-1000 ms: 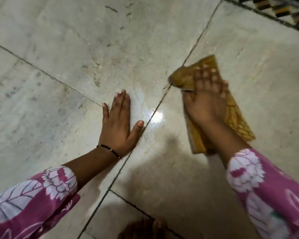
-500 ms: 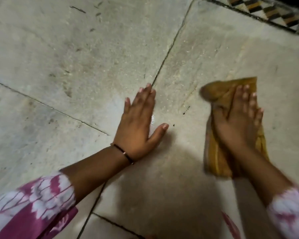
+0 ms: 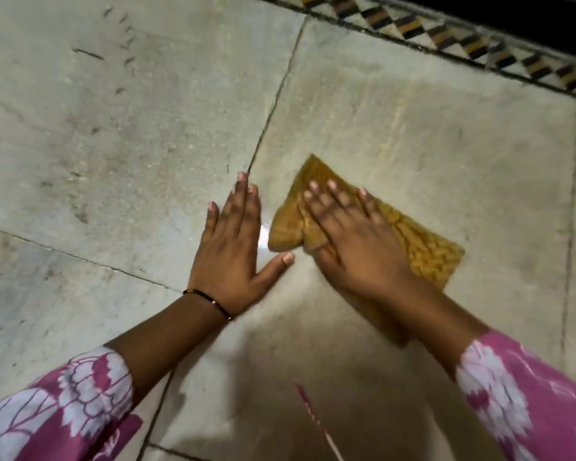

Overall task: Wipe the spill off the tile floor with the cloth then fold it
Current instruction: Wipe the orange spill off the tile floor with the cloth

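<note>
Tile floor point(image 3: 413, 134): pale stone slabs with dark grout lines. Cloth point(image 3: 419, 247): mustard-yellow, textured, lying bunched on the floor just right of the grout line that runs up from between the two hands. Right hand point(image 3: 353, 247): flat on top of the cloth, palm down, fingers straight and slightly spread, pressing it to the tile; its grip curls round nothing. Left hand point(image 3: 230, 251): just left of the cloth, palm flat on the floor, fingers straight and close together, thumb angled out toward the cloth's near edge, holding nothing. A bright wet sheen point(image 3: 263, 237) shows on the tile between the left hand and the cloth. A patterned border strip point(image 3: 446, 34) lies well beyond the cloth.
</note>
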Motion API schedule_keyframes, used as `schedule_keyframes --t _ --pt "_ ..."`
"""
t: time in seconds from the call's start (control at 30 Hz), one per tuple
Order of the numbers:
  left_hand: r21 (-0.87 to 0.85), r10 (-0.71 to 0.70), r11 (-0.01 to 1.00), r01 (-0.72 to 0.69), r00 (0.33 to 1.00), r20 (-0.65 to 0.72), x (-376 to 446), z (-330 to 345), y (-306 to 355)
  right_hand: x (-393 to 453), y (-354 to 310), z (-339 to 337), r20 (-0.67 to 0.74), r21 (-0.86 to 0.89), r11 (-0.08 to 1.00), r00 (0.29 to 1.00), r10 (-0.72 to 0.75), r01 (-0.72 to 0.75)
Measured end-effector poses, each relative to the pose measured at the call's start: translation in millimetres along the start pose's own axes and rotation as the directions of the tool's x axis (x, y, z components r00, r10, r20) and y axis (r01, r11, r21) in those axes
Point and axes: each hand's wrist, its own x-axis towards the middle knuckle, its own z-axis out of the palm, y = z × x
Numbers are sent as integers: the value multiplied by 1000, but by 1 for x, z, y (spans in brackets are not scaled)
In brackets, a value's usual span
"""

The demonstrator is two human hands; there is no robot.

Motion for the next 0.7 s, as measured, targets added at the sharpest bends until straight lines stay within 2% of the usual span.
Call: schedule_keyframes --t 0.07,0.13,0.2,0.27,0.33,0.4,0.43,0.47,0.57,0.6,0.63,0.7 --pt "-1 32 999 -32 999 0 -2 -2 2 -61 3 12 28 8 997 997 72 -72" --pt "29 66 997 -67 998 23 -3 -2 5 -122 19 21 36 31 978 978 203 -204" --pt "80 93 992 -97 994 56 -5 -3 7 -168 44 23 -6 102 913 917 399 -396" --pt "120 132 983 -142 987 87 -7 -3 11 -190 75 19 -49 169 790 795 604 -590" --pt "128 168 975 -182 979 112 -8 1 17 -178 102 15 -87 220 623 621 779 -750" --pt "100 207 970 -220 970 128 -10 6 31 -138 115 9 -90 282 448 441 893 -849" --pt "80 241 964 -253 961 139 -12 9 39 -113 114 5 -80 294 429 425 902 -854" --pt "61 288 952 -299 946 148 -11 13 49 -92 110 3 -81 281 481 479 874 -830" --pt "33 394 914 -404 905 162 -2 20 67 -61 68 5 -98 174 813 811 576 -556" --pt "32 405 909 -415 900 160 2 21 69 -65 52 7 -95 145 876 875 474 -459" --pt "30 406 909 -416 900 157 9 22 71 -75 41 11 -91 128 910 909 407 -395" --pt "35 398 912 -408 903 159 19 23 71 -109 26 21 -80 98 940 939 336 -328"
